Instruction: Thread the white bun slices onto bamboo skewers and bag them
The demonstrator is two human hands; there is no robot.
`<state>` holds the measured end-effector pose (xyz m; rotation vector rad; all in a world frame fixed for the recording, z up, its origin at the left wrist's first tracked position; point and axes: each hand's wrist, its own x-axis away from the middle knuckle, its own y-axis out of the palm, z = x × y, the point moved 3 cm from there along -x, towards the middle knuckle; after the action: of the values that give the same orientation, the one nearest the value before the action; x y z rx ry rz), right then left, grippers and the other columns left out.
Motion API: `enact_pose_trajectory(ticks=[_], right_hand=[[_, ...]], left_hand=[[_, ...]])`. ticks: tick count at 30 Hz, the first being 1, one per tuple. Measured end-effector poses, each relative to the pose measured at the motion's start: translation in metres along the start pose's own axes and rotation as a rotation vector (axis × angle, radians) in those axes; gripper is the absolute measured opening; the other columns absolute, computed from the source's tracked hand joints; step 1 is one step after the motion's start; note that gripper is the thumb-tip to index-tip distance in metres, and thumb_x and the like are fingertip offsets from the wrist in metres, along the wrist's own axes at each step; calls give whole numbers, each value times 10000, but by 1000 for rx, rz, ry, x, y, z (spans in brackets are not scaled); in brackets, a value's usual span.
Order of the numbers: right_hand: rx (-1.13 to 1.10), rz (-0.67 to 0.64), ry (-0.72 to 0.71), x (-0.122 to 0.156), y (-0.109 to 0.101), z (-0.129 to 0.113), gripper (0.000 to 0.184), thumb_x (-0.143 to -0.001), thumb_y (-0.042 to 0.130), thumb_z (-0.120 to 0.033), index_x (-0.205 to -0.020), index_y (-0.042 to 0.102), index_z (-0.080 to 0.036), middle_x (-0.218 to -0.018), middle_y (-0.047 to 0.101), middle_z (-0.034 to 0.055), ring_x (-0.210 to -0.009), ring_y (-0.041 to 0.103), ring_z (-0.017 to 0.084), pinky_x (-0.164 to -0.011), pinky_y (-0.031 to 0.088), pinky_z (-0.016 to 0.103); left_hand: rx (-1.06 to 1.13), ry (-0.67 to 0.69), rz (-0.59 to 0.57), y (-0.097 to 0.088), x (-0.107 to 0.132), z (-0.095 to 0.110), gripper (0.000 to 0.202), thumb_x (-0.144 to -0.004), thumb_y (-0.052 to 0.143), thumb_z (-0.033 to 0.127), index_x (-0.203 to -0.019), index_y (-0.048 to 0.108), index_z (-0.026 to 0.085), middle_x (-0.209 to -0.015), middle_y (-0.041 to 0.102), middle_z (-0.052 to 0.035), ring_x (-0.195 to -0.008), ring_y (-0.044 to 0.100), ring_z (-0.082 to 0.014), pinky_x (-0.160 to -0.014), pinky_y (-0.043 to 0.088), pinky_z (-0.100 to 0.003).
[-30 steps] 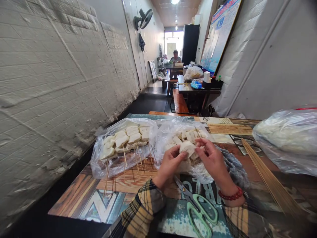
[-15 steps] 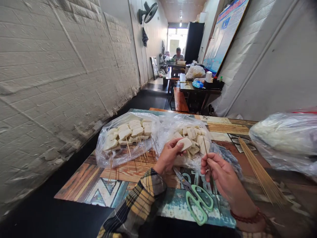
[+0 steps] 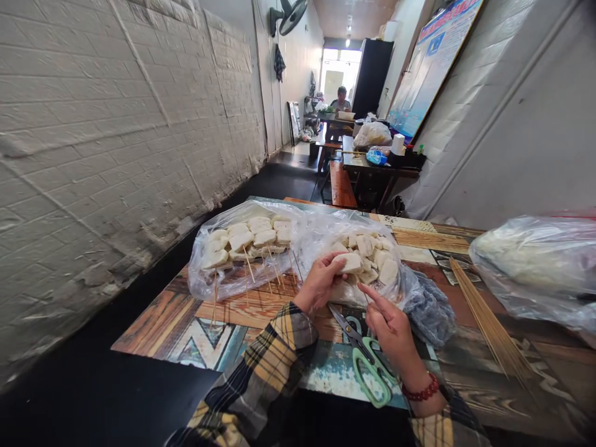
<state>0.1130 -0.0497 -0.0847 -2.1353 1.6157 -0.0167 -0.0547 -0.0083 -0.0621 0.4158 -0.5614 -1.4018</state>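
In my left hand (image 3: 320, 284) is a pale tofu-like slice (image 3: 348, 264), pinched between thumb and fingers. Just right of it, my right hand (image 3: 392, 326) grips a thin bamboo skewer (image 3: 365, 295), mostly hidden by the fingers. Whether its tip touches the slice I cannot tell. Behind both hands, loose pale slices (image 3: 388, 272) lie on a clear plastic bag (image 3: 316, 239). To the left, stacked slices (image 3: 239, 239) on sticks rest on plastic, the sticks pointing toward me. Below my hands lie scissors (image 3: 371, 379) with green handles, partly covered by my right hand.
A bundle of bamboo skewers (image 3: 488, 323) lies on the patterned table (image 3: 465, 385) at right, beside a large filled plastic bag (image 3: 526, 254). A dark crumpled bag (image 3: 428, 307) is nearer. Further back are another table (image 3: 358, 162), a bench (image 3: 342, 184) and a seated person (image 3: 341, 100).
My right hand has moved left and turned, bringing the skewer from upright to beside the slice. My left hand still holds the slice. The whole view has shifted slightly.
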Motion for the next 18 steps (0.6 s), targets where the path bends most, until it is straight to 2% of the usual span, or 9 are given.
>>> enact_pose_trajectory(ticks=[4,8,13,18], right_hand=[[40,17,-28,1,0,-8,413,-925,482,-319,-1278,658,-195,-677,675,16,-574,596,152,-519,477,251],[98,-15,-28,1,0,-18,428,-943,458,-317,-1299,644,-170,-773,721,41,-688,663,172,-597,526,263],[128,-19,-25,1,-2,-19,448,-949,429,-302,-1309,630,-128,-892,747,70,-786,692,191,-708,563,304],[143,11,-44,-2,-3,-18,440,-938,436,-297,-1270,657,-111,-900,758,73,-757,695,184,-781,567,330]], left_hand=[[0,9,4,1,-1,-2,473,-554,873,390,-925,737,130,-892,712,-50,-707,585,-100,-561,424,-176],[-8,-4,21,1,-3,-4,454,-545,876,392,-885,742,122,-855,712,-49,-663,564,-86,-538,410,-168],[-35,-17,30,2,-4,-5,438,-555,873,376,-890,747,125,-848,716,-49,-649,563,-81,-532,405,-164],[-56,-11,42,4,-4,-4,420,-556,871,361,-882,751,125,-854,716,-48,-655,562,-80,-540,411,-164]])
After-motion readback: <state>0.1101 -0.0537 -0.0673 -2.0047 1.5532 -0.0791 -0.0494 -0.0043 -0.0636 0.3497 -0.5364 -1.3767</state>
